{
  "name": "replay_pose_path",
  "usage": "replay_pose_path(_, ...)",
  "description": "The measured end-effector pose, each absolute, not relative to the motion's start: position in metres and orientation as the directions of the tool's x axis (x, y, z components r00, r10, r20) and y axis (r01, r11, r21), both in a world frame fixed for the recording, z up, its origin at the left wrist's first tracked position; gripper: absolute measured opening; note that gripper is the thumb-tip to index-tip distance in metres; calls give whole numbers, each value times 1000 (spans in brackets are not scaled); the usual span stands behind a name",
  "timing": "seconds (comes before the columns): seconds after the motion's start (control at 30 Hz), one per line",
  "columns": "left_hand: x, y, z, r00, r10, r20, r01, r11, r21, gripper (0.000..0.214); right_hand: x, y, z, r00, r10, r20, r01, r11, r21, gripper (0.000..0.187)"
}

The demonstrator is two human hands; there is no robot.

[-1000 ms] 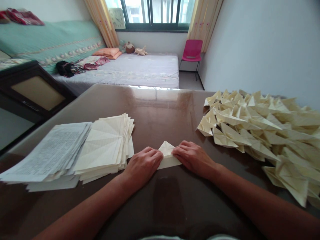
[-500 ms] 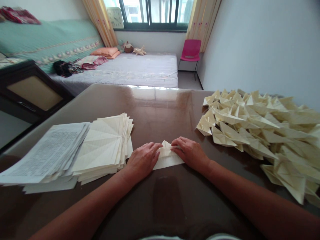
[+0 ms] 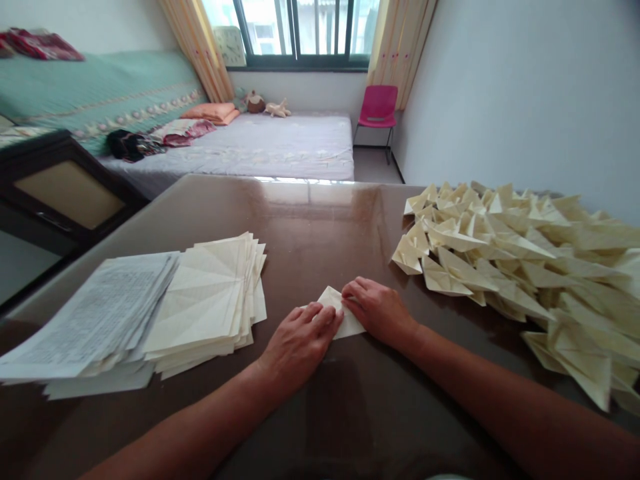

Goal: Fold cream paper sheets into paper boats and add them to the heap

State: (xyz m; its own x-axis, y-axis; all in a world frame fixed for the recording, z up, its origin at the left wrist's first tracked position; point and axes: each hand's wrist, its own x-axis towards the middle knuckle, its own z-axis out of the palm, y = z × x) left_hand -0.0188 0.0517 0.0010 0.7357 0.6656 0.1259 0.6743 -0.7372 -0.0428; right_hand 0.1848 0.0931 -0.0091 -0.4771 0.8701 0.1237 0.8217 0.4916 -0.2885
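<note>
Step in hand is looking like folding or creasing: both hands are working one piece of folded paper [image 3: 351,325], which is lying on the desk [image 3: 320,233] at the near middle, its peak pointing away from the person. Left grip [image 3: 300,337] is covering the paper's left side, fingers bent and close together; cannot tell whether it is pinching or only pressing. Right grip [image 3: 383,308] is narrow, holding the paper's right side, fingers curling in at the upper edge. The two sets of fingertips are sitting just beside each other near the middle of the paper, hiding part of the fold, so the exact crease is staying unclear. Judging from this, the next move is calling for steady pressure from one side while the other is running along the fold, layers lying flat and edges not slipping. Off to the left, creased cream sheets [image 3: 203,293] are lying in a stack, with printed sheets [image 3: 105,300] just beside them on the far left. On the right, a heap of folded cream pieces [image 3: 500,247] is spreading toward the wall, well apart from the paper being handled
</note>
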Motion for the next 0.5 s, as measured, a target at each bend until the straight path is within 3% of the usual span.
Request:
replay_pose_path(0.1, -16, 50, 2, 736, 673, 77, 677, -735, -43, 33, 187, 91, -7, -495, 852, 174, 815, 524, -249, 18)
replay_pose_path(0.23, -17, 51, 2, 726, 686, 57, 688, -725, -31, 33, 189, 76, 1, -647, 713, 271, 732, 680, -42, 21)
replay_pose_path(0.33, -17, 51, 4, 717, 696, 46, 697, -716, -30, 31, 187, 61, 6, -730, 655, 196, 676, 734, 62, 29)
replay_pose_path(0.5, -16, 51, 7, 714, 700, 35, 701, -712, -41, 29, 186, 46, 5, -693, 711, 119, 718, 666, 201, 31)
